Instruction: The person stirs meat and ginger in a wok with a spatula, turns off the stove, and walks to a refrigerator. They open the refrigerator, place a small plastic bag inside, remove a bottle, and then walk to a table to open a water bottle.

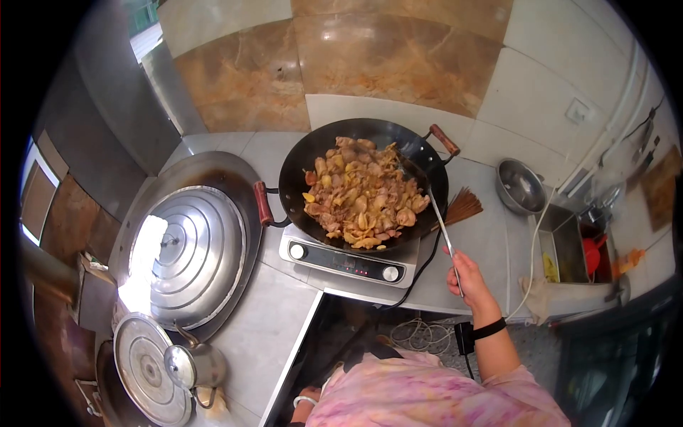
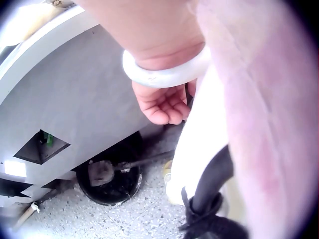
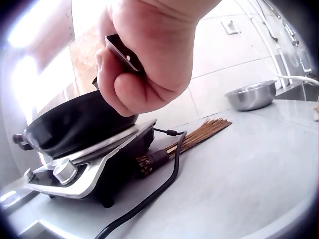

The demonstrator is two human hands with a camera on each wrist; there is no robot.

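Observation:
My right hand [image 1: 467, 276] grips the long metal handle of a spatula [image 1: 439, 219], whose head is at the right side of a black wok [image 1: 293, 167], partly hidden by food. Chopped browned meat pieces [image 1: 366, 192] fill the middle of the wok. In the right wrist view, the fingers curl around the flat end of the handle [image 3: 119, 50]. The wok sits on a cooktop [image 1: 341, 265] with two knobs and lit red indicators. My left hand [image 2: 167, 104] hangs beside the body below a white bangle, fingers loosely curled and holding nothing.
Left of the cooktop, a large domed lid [image 1: 196, 263] covers another wide pan. A metal pot [image 1: 206, 366] and flat lid [image 1: 146, 370] stand nearer. A bamboo brush [image 1: 464, 206], power cord [image 3: 164, 186] and steel bowl [image 1: 521, 186] lie to the right, before the sink [image 1: 569, 245].

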